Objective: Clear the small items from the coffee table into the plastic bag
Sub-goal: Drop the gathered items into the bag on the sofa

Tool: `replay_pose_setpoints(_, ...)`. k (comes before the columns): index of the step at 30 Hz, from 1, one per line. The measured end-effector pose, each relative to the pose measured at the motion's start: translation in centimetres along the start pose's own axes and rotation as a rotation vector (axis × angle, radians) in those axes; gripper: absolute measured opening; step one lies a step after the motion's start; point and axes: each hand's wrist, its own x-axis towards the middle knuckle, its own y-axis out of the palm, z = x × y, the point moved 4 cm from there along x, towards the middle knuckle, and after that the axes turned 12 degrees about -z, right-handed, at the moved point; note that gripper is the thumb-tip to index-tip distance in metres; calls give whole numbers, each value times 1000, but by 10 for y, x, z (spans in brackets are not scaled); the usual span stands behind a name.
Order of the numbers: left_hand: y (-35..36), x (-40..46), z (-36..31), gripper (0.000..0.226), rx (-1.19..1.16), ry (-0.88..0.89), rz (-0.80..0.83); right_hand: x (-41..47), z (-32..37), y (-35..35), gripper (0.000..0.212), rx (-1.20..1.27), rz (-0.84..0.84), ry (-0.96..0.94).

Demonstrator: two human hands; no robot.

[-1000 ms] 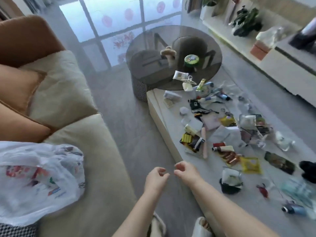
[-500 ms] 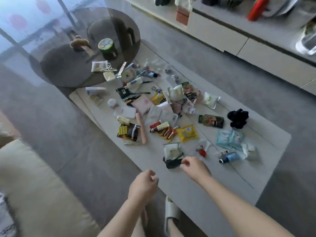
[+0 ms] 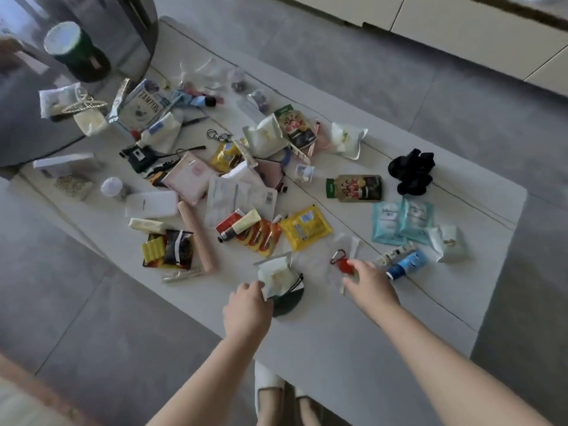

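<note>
White table [image 3: 384, 358] carries scattered small items. Left hand [image 3: 247, 309] touches a pale packet [image 3: 276, 276] lying on a dark pouch [image 3: 289, 299]; right hand [image 3: 370, 285], fingers loosely spread, reaches a red keychain [image 3: 344, 265]. Neither hand's hold is clear.

Bare near strip of coffee table [image 3: 338, 342]; dense clutter [image 3: 233, 192] beyond.

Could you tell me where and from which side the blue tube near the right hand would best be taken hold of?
Probably across its blue body, just above the white cap. The blue tube lies flat on the coffee table, slanted, cap toward the person. Come from above with the right hand, which is nearest, thumb and fingers on its two long sides. A small white tube lies close along its far-left side, so pinch narrowly.
</note>
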Motion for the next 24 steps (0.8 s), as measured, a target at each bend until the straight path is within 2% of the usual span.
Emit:
replay_pose_setpoints(3,18,27,-3,51,-11,-11,-43,24,-1,23,48,-6,-2,-4)
replay_pose_setpoints(7,36,60,-7,52,-1,62,-112,45,5,47,50,-59,-25,-18)
replay_pose_setpoints(11,53,77,-5,54,60,76,-117,53,3,60,36,-83,-165,-21)
replay_pose_setpoints(16,53,82,-1,49,82,31,-66,59,3,61,15,-32,-158,-83)
replay_pose_setpoints(19,47,80,7,42,-52,-63,-16,69,12,54,6,33,-92,-94)
replay_pose_setpoints(24,31,74,22,33,-544,-378,17,87,43,34,20,198,-97,-85)
